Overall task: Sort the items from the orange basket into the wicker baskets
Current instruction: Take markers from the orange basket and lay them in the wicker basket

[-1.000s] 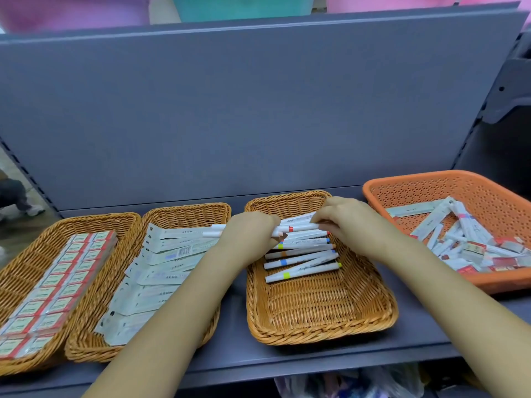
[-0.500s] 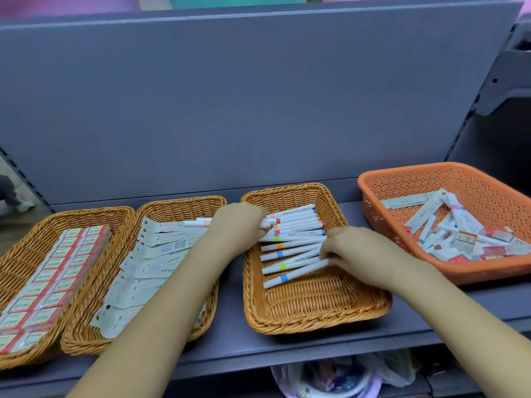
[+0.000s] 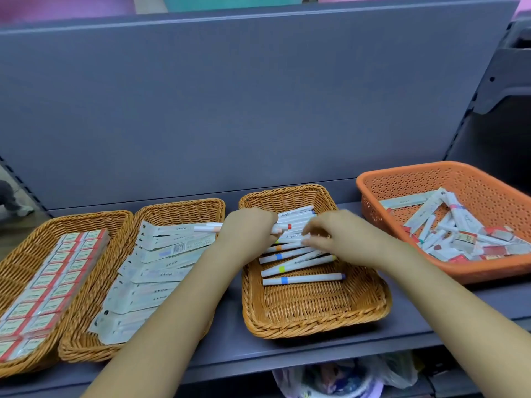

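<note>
My left hand grips a small bundle of white markers held crosswise over the left rim of the right-hand wicker basket. My right hand reaches into that basket and its fingertips touch the markers held by the left hand. Several white markers with coloured bands lie in rows in the basket's far half. The orange basket at the right holds a jumble of white markers, flat packets and small red-and-white boxes.
Two more wicker baskets stand to the left: the middle one is filled with flat white packets, the far-left one with rows of red-and-white boxes. A grey back panel rises behind the shelf. Plastic bags lie below the shelf edge.
My right hand laid a blue-banded marker at the front of the row, then moved back up to the bundle in my left hand. The left hand has stayed in place.
</note>
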`<state>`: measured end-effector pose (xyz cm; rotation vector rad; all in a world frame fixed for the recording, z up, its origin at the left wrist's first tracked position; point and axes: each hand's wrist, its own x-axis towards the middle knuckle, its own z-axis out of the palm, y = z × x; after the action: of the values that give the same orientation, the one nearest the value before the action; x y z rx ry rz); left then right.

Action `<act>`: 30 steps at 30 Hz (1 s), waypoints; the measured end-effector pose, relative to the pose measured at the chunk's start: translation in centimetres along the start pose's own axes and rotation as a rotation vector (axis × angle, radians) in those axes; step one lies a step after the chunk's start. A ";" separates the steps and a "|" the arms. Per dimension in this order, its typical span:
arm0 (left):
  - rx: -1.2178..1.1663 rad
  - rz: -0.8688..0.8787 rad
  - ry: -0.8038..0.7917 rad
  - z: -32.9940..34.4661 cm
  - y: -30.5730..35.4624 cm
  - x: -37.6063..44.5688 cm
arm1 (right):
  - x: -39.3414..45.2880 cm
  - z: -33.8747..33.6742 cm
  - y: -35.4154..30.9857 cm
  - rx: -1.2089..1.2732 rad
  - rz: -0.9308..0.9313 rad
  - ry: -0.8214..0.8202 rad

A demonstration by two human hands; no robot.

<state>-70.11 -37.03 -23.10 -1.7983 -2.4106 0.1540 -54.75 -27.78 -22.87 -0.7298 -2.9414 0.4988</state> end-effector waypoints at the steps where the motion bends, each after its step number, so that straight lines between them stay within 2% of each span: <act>1: 0.003 0.008 0.003 -0.1 0.2 0.0 | 0.4 -0.2 -0.4 0.144 0.017 0.078; 4: -0.005 0.011 -0.014 -0.5 0.9 0.2 | 1.7 0.0 -1.5 0.451 0.060 0.138; 10: -0.005 0.029 -0.018 -0.1 0.7 0.2 | 2.3 0.4 -1.1 0.669 0.093 0.110; 18: -0.019 0.048 0.019 0.3 -0.2 0.0 | 0.8 -2.0 0.7 0.319 0.023 0.029; 23: -0.039 0.053 0.049 0.4 -0.1 -0.1 | -0.3 -3.4 1.9 0.158 0.045 0.090; 26: -0.042 -0.008 0.034 0.6 -1.1 -0.2 | -1.8 -4.3 3.1 0.111 0.082 0.110; 30: -0.047 -0.039 0.023 0.3 -1.9 -0.4 | -3.1 -3.2 3.2 0.077 0.082 0.045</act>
<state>-71.88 -38.01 -23.10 -1.7604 -2.4520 0.0724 -50.10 -25.59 -20.85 -0.8433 -2.8425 0.5900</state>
